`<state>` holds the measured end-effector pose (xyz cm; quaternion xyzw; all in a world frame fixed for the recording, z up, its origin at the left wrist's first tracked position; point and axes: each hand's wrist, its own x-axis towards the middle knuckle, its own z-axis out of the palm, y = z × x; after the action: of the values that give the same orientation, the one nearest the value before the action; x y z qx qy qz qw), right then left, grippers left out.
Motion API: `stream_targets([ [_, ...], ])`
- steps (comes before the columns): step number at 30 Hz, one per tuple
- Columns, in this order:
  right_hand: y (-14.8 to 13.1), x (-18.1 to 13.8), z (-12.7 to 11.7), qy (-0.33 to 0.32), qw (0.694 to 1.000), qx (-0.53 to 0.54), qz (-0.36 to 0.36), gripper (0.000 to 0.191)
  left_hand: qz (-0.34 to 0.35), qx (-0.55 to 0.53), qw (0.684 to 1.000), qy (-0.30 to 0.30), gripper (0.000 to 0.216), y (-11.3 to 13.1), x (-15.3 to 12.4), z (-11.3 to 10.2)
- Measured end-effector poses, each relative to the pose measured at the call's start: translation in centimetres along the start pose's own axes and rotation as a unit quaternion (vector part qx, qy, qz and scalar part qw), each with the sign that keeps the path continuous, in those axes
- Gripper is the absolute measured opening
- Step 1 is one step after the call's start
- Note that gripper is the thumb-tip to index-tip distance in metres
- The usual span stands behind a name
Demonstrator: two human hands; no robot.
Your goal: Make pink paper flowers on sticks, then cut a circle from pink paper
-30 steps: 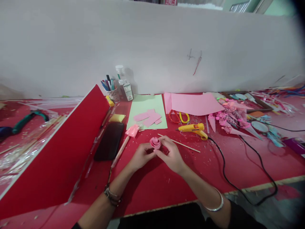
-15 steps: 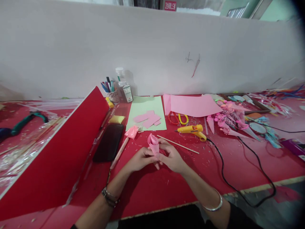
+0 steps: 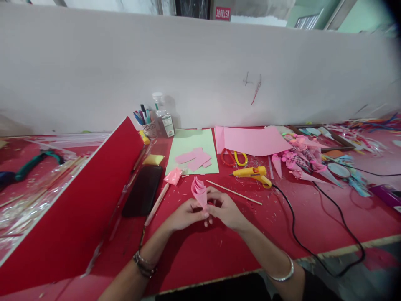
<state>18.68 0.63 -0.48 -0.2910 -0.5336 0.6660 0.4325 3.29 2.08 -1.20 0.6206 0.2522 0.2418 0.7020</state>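
Note:
A pink paper flower (image 3: 199, 190), rolled in layers and narrowing to a point, stands upright between my two hands. My left hand (image 3: 189, 215) pinches its lower tip from the left. From the right, my right hand (image 3: 223, 208) holds the same tip, thumb in front and fingers curled behind. Just behind the hands lies a thin wooden stick (image 3: 234, 192). Beyond it, several pink paper pieces (image 3: 197, 159) rest on a pale green sheet (image 3: 178, 142). A yellow glue gun (image 3: 252, 173) lies to the right, near scissors (image 3: 234, 158) with red and yellow handles.
A red board (image 3: 81, 209) leans at the left beside a black phone (image 3: 142, 190). A pen cup (image 3: 147, 125) and bottle (image 3: 165, 119) stand by the white partition. Pink paper cones (image 3: 303, 161) are piled at the right; a black cord (image 3: 293, 219) loops off the table edge.
The paper flower has tilted slightly left, and its layered top now turns more sideways. Both hands keep hold near its tip, with small finger shifts. The camera view has moved slightly.

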Motion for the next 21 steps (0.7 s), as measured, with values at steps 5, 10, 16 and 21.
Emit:
stream_targets([
  [5, 0.2, 0.1, 0.0, 0.072, 0.995, -0.066, -0.019, 0.020, 0.018, 0.062, 0.997, 0.052, 0.030, 0.1, 0.3, 0.4],
  [10, 0.0, 0.1, 0.2, 0.100, 0.985, -0.136, -0.021, 0.021, 0.021, 0.122, 0.990, 0.072, 0.034, 0.2, 0.3, 0.5],
  [16, -0.7, 0.2, -0.1, 0.153, 0.950, -0.258, -0.090, 0.012, 0.048, 0.223, 0.960, 0.161, 0.027, 0.3, 0.2, 0.1],
  [21, -0.9, 0.1, -0.7, 0.137, 0.930, -0.333, -0.079, 0.017, 0.178, 0.183, 0.908, 0.333, 0.050, 0.1, 0.0, -0.9],
])
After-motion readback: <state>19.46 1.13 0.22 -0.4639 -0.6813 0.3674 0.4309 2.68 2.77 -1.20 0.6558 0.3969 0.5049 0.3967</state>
